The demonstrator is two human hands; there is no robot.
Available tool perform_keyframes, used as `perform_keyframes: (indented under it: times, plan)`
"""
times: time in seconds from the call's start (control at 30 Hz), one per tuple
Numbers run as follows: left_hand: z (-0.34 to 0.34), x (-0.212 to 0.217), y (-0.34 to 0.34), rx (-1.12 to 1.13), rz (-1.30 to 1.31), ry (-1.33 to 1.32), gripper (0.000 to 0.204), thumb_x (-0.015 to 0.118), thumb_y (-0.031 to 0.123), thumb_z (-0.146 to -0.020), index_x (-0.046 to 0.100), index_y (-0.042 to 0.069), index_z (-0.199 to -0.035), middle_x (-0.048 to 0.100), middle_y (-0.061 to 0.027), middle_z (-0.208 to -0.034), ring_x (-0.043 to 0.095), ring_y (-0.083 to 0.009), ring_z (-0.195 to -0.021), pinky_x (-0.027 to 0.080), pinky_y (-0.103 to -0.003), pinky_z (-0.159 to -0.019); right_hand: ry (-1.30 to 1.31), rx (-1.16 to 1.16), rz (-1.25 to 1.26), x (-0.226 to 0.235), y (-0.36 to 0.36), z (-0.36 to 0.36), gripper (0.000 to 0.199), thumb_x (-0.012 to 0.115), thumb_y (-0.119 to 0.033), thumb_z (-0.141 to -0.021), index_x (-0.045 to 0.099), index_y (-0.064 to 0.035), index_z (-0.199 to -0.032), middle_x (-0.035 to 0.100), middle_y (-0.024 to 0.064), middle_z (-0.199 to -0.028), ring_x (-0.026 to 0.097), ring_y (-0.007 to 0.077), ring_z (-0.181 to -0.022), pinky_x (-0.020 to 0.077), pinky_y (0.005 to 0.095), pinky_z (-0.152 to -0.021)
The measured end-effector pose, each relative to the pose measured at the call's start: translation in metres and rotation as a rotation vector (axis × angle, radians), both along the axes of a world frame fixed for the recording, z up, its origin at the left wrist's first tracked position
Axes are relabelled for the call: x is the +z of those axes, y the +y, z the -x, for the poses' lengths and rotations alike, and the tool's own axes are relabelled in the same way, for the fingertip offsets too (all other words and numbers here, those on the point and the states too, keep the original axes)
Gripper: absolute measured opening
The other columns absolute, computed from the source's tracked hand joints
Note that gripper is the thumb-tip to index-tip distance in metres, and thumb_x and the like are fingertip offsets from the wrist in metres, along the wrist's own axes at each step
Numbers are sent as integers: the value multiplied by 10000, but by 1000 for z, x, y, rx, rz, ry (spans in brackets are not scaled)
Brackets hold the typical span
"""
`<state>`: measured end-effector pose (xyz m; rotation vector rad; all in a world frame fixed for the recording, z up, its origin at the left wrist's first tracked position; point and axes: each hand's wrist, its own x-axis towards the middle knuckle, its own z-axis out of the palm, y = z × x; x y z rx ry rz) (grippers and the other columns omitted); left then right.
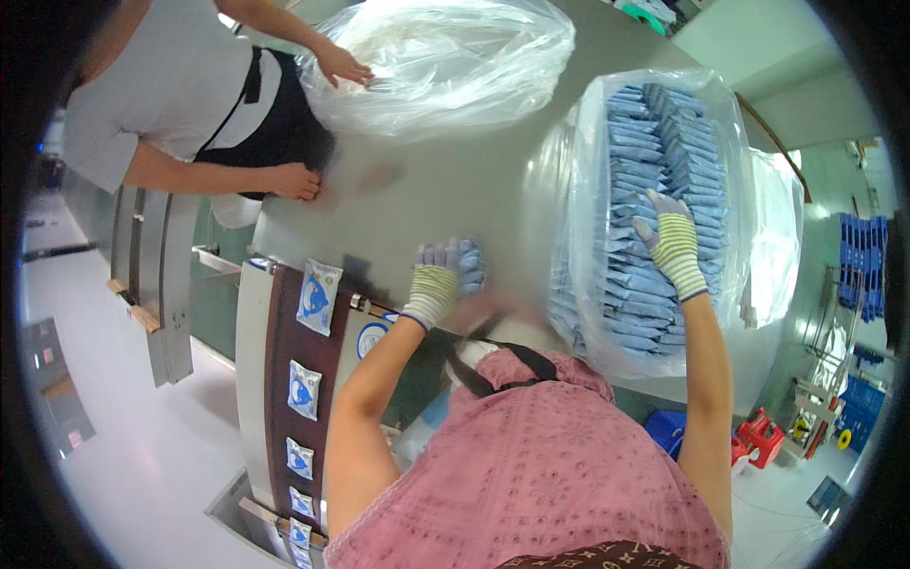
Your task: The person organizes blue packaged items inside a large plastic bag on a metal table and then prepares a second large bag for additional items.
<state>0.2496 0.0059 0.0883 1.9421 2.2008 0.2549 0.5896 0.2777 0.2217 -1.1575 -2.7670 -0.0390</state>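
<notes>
My left hand [438,275], in a striped knit glove, holds a small stack of blue packets [468,266] just above the grey table [445,180]. My right hand [668,237], gloved the same way, reaches into a large clear plastic bag [569,190] and rests on the rows of blue packets [654,180] stacked inside it. Its fingers touch the packets; I cannot tell whether it grips any.
A conveyor belt [280,351] at lower left carries several blue-and-white sachets [318,296]. Across the table another person's hands [341,66] handle a second clear bag [445,57]. Blue crates [858,261] and red stools [758,436] stand on the floor at right.
</notes>
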Motion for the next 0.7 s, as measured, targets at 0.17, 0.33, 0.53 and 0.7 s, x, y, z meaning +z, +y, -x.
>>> perform_keyframes:
  times: [0.17,0.33,0.53,0.7]
  plan:
    - [-7,12,10,-1,268,-7,930,745,390,-669,302,7,-1392,447,-225,-1268,426,-377,-1212,333,-522,-1026,11,-4,33,9,-4,1,680,636,-531,-805,525,-33,-1255,600,169,-1174,542,325,-1132,353,504,-1025]
    - [16,3,47,307,317,-634,964,803,196,-671,219,18,-1418,415,-190,-1419,516,-296,-1218,388,-432,-1070,-14,6,91,17,-4,3,828,581,-641,-783,493,-2,-1302,566,195,-1248,515,329,-1187,296,488,-1088]
    - [-79,216,199,-267,-171,-1369,841,779,49,-663,304,28,-1357,510,-138,-1311,556,-233,-1159,452,-359,-986,31,40,76,11,-2,-9,827,554,-649,-802,497,24,-1279,555,194,-1253,512,333,-1173,322,468,-1073]
    - [-162,233,308,-237,-234,-235,1026,875,331,-540,343,20,-1359,525,-201,-1252,530,-355,-1147,403,-449,-1006,103,76,92,22,-2,-14,747,588,-610,-792,550,9,-1208,562,181,-1217,501,346,-1164,359,444,-1043]
